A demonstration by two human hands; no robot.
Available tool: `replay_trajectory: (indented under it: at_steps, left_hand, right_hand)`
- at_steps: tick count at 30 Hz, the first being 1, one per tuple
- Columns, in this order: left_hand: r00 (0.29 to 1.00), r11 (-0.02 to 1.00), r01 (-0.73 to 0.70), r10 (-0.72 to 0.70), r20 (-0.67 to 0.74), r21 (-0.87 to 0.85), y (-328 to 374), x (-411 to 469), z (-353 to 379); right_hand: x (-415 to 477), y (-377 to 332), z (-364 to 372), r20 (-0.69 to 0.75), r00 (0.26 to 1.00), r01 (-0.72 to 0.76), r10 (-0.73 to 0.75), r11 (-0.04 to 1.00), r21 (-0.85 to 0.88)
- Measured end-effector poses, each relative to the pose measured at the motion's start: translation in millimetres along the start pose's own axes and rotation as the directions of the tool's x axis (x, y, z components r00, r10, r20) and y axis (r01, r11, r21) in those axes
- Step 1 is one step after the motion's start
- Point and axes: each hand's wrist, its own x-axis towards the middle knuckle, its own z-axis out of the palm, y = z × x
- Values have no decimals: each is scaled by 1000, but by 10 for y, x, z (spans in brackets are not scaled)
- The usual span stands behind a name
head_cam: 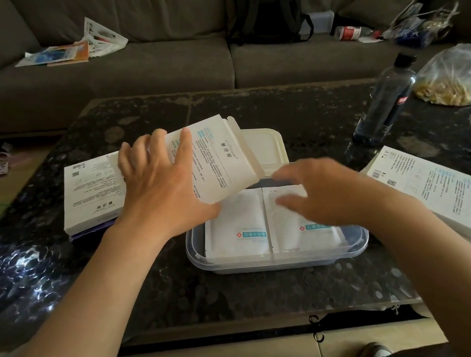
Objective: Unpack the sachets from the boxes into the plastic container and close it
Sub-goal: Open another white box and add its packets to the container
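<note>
Sofa [162, 68]: grey-brown, far beyond left hand [158, 188] and right hand [327, 196].
Table [239, 297]: dark speckled stone, under both.
Floor [23, 179]: tan, leftward.

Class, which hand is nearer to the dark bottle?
Right. The right hand is over the container, left of the bottle; the left hand grips a box farther left.

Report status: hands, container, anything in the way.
Left hand grips opened box over container. Right hand open, blurred, over sachets inside. Lid off, lying behind; held box overhangs the opening.
</note>
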Motion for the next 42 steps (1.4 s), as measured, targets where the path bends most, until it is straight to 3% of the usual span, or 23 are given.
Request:
replay_trajectory:
  at_steps: [2, 4, 10, 21, 28, 42]
  left_hand:
    - [1000, 1000, -17, 17, 7, 2, 12, -8, -15]
    - [999, 999, -39, 39, 3, -2, 24, -19, -25]
    - [982, 984, -171, 167, -92, -41, 84, -53, -35]
    - [955, 970, -244, 237, -177, -19, 128, -68, 5]
    - [944, 963, -268, 265, -196, 10, 149, -73, 9]
    - [943, 958, -283, 287, -169, 47, 169, -73, -3]
  right_hand:
    - [50, -45, -33, -232, 973, 33, 12, 981, 190]
    - [90, -81, -30, -327, 943, 65, 61, 930, 362]
    - [121, -162, -42, -194, 968, 49, 157, 642, 765]
    - [106, -169, -119, -23, 990, -25, 142, 327, 945]
    - [128, -163, -100, 33, 993, -64, 117, 267, 961]
    - [157, -200, -46, 58, 988, -109, 146, 372, 922]
